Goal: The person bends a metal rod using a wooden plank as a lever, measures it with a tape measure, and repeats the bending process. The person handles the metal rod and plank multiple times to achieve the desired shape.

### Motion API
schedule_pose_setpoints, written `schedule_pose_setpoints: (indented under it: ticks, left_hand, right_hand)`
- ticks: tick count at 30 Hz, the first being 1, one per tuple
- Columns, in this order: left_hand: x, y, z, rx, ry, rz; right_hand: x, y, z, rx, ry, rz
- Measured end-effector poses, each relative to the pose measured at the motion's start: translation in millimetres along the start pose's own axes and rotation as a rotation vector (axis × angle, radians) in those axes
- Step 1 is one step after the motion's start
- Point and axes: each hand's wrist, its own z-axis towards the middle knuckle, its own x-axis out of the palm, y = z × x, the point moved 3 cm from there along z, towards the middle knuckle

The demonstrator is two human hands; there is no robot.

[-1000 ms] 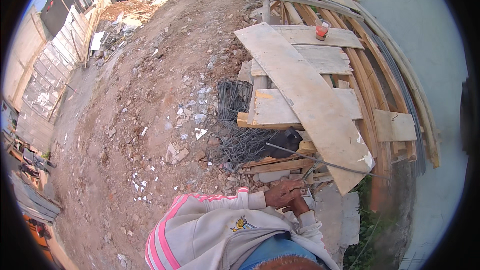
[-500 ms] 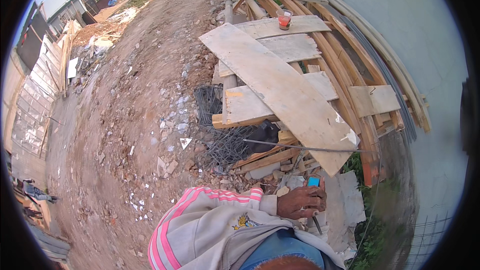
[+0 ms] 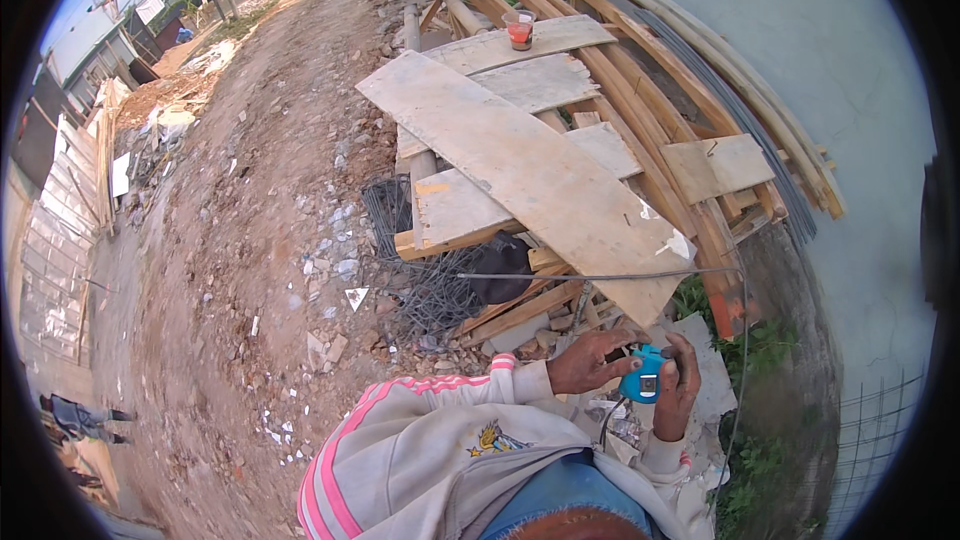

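A small rounded blue plastic device point(image 3: 637, 387) with a pale window on its face is held up between my two hands. My left hand point(image 3: 583, 364) grips its left side with thumb and fingers; a dark part shows beside the fingertips. From the other side, my right hand point(image 3: 680, 392) has its fingers curled around the device's edge. A dark cord or strap point(image 3: 607, 420) hangs below it. The device's exact kind cannot be made out. Just beyond my hands lies the lower end of a long, worn board point(image 3: 540, 180).
Boards and timber beams point(image 3: 640, 90) are stacked ahead, with a plastic cup point(image 3: 519, 32) on top. A thin rod point(image 3: 590, 277) crosses the board's near end. Tangled wire point(image 3: 430, 290) and a black bag-like thing point(image 3: 500, 270) lie beside rubble. A pale wall point(image 3: 860, 120) rises right. Another person point(image 3: 80, 418) is far left.
My hands have come apart from their overlapped position and risen slightly. The blue device, mostly covered before, now shows between them. The view has shifted, moving the timber left in the picture.
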Motion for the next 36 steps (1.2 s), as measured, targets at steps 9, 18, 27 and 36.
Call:
schedule_pose_setpoints:
  ticks: [9, 18, 27, 36]
  left_hand:
    - [16.4, -17.5, 32.4, 0.359, 0.176, 0.184]
    - [69.5, -3.5, 53.9, -0.042, 0.148, -0.209]
    - [85.9, -39.8, 102.4, -0.205, 0.052, -0.649]
    - [89.4, 2.1, 163.0, -0.275, -0.141, -0.968]
  right_hand:
    - [-30.6, -10.5, -15.0, 0.279, 0.272, 0.600]
    - [-82.0, 21.0, -28.0, 0.143, 0.214, 0.091]
    - [-157.7, 44.5, -42.2, 0.118, 0.224, -0.454]
    - [-236.4, -6.2, -82.5, 0.305, 0.265, -0.372]
